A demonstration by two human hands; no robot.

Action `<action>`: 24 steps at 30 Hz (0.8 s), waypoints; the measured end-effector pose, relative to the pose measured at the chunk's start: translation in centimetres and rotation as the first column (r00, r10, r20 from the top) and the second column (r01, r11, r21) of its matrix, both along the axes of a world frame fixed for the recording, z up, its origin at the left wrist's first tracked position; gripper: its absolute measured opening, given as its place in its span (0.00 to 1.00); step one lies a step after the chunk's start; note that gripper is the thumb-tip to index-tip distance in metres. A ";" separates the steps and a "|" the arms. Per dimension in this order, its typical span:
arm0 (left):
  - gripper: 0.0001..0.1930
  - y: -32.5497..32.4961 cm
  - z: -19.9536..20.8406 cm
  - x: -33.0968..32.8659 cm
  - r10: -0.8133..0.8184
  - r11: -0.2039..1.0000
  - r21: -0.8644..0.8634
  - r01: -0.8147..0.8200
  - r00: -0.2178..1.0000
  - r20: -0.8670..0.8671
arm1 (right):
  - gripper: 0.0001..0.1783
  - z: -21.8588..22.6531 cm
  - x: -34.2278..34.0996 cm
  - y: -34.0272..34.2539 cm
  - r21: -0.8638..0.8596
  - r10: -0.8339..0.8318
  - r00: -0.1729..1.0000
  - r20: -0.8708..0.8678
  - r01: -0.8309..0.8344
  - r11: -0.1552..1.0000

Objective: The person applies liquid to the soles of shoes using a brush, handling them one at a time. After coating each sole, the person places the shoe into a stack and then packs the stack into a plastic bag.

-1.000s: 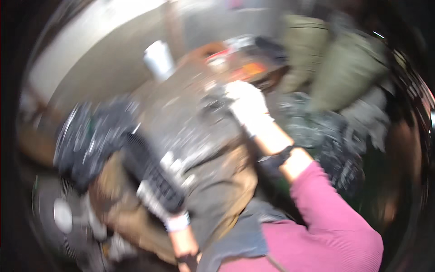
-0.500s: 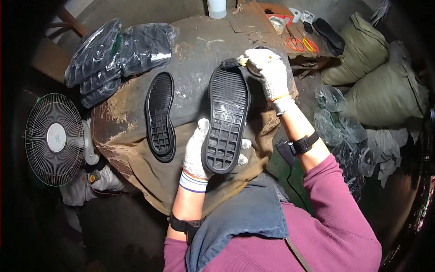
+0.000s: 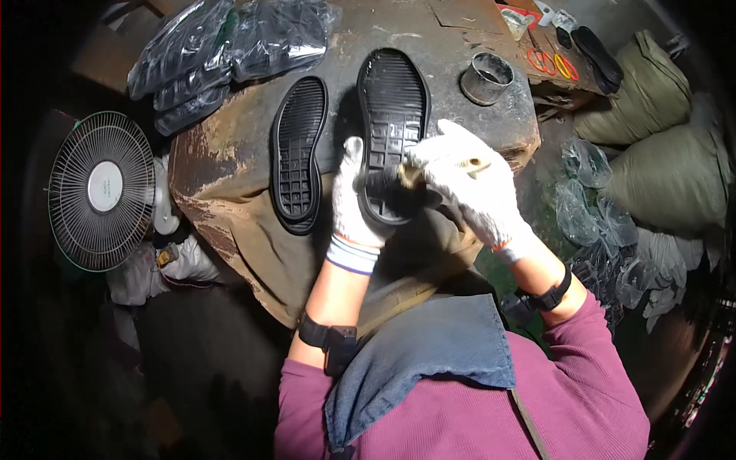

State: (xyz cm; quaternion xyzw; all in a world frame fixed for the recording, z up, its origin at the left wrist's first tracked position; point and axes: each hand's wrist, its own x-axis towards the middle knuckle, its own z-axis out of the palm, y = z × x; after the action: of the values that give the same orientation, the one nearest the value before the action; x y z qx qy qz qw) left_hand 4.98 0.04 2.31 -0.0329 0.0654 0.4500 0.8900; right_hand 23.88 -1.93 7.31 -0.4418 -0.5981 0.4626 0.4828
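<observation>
My left hand (image 3: 355,195), in a white knitted glove, grips a black shoe sole (image 3: 395,107) from its left side, thumb along the edge. The sole's ribbed and gridded inner face is turned up, and part of it looks wet. My right hand (image 3: 468,172), gloved too, is closed around a brush (image 3: 410,175) with a pale handle. Its dark bristles are blurred against the heel end of the sole. Left of my left hand lies a stack of black soles (image 3: 297,153) on the cloth-draped table. A round metal cup (image 3: 487,79) with dark stains stands beyond my right hand.
Plastic-wrapped packs of soles (image 3: 280,38) lie at the back left of the table (image 3: 429,34). Orange-handled scissors (image 3: 540,61) and yellow-handled ones (image 3: 566,67) rest at the far right. A fan (image 3: 105,186) stands at left; stuffed sacks (image 3: 667,172) and plastic bags (image 3: 586,207) sit at right.
The brush has moved from the toe end of the sole down to its heel end, along with my right hand. The cup, mostly hidden before, now shows. The whole view has shifted.
</observation>
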 end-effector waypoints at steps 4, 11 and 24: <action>0.31 2.0 0.4 -2.8 0.044 0.978 0.208 0.004 0.973 -0.225 | 0.12 0.7 0.6 -2.4 0.035 0.068 0.997 0.023 -0.069 0.997; 0.25 1.7 3.2 -4.1 0.152 0.949 0.313 0.034 0.823 -0.547 | 0.09 2.9 0.9 -1.8 0.077 0.093 0.975 0.202 -0.111 0.991; 0.28 -0.8 4.2 -2.3 0.016 0.951 0.244 0.192 0.754 -0.656 | 0.08 2.6 5.5 10.3 0.732 -0.501 0.706 0.500 -0.035 0.680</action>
State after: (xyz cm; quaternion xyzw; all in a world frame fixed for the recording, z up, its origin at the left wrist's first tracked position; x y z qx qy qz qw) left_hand 2.65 -0.80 6.46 0.2621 0.3036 0.3947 0.8266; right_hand 29.36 8.37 9.93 -0.4398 -0.7900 -0.0587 0.4231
